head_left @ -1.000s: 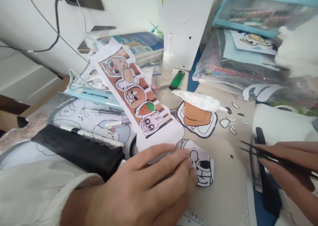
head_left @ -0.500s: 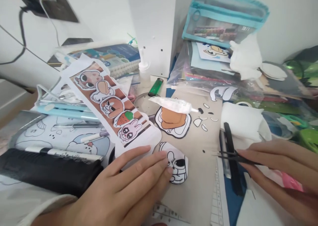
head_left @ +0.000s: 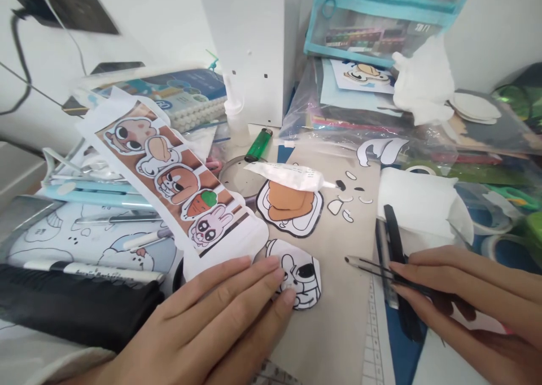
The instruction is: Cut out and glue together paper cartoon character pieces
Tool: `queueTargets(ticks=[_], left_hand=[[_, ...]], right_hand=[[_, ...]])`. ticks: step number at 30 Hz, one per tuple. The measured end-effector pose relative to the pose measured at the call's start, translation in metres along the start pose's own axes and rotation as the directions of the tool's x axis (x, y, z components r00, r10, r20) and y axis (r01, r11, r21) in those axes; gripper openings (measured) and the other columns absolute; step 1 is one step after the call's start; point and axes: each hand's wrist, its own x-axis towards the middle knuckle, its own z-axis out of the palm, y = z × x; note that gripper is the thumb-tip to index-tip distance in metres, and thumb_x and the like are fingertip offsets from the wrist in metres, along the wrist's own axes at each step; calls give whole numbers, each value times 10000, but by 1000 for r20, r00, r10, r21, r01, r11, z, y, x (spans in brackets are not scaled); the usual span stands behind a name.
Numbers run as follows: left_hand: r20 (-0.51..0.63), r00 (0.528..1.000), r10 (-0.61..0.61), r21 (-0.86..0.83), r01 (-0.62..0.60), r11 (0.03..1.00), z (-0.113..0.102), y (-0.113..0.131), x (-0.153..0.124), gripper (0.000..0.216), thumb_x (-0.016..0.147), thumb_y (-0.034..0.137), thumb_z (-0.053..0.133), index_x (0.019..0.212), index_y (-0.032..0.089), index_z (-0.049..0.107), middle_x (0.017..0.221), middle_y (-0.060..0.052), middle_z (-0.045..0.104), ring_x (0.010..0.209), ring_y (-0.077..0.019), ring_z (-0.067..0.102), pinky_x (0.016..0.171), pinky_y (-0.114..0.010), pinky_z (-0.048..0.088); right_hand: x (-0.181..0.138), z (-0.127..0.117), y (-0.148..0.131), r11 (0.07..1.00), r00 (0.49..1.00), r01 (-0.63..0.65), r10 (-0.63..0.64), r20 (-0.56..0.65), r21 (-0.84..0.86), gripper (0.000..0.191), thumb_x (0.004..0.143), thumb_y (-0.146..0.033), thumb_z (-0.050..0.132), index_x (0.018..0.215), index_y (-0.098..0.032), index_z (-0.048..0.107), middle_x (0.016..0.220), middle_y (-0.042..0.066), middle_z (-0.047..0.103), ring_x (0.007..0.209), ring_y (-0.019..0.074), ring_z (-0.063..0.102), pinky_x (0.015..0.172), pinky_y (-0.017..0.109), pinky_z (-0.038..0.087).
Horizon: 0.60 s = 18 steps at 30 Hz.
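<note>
Left hand [head_left: 212, 323] part-hides paper cutout [head_left: 308, 280] — tweezers [head_left: 418, 289] at black speck [head_left: 346, 259], grip unclear.

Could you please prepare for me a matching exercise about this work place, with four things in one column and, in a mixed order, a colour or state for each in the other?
Things:
1. left hand
2. right hand
3. lighter
4. tube

Colour or state:
A. green
B. holding dark tweezers
C. white, overlapping a brown shape
D. fingers resting on a paper cut-out with a drawn face

Right pairs: 1-D, 2-B, 3-A, 4-C
</note>
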Motion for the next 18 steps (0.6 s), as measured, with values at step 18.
queueTargets(ticks=[18], left_hand=[[42, 999, -11, 0, 11, 1000, 2, 0, 3, 543, 883, 364, 512, 1382, 161, 444, 1471, -36, 406, 1322, -229, 407, 1155, -349, 270]], right_hand=[[1, 1, -3, 998, 1000, -14, 13, 21, 53, 143, 877, -303, 523, 1006, -319, 582, 902, -32, 717, 676, 129, 696, 441, 171, 538]])
